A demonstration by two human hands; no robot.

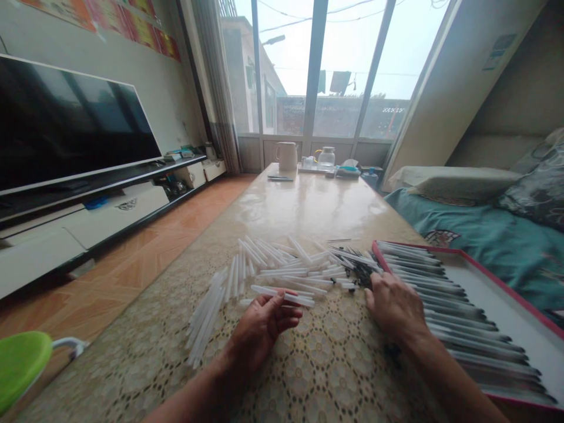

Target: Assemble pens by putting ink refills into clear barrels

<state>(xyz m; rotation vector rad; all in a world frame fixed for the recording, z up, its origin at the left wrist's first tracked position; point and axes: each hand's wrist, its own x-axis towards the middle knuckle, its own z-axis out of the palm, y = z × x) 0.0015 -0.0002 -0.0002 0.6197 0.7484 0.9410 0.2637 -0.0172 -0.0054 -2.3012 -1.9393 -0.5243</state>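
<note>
My left hand [268, 323] pinches a translucent white pen barrel [286, 297] between thumb and fingers, just above the table. My right hand [394, 305] reaches down into a heap of thin black pen parts [361, 267], its fingers curled; whatever they grip is hidden. Loose white pen barrels [286, 267] lie in a wide heap beyond my left hand, and a fanned row of barrels [207, 314] is to its left. Small black pieces [351, 288] lie beside my right hand. Under my right forearm, a red-rimmed box [497, 282] holds a row of pens [458, 311] with dark ends.
The long table [308, 211] has a patterned cover. At its far end stand a beige jug [287, 157], a glass pitcher [326, 157] and a tissue pack [348, 169]. A green stool [22, 367] is at left, a sofa [467, 223] at right.
</note>
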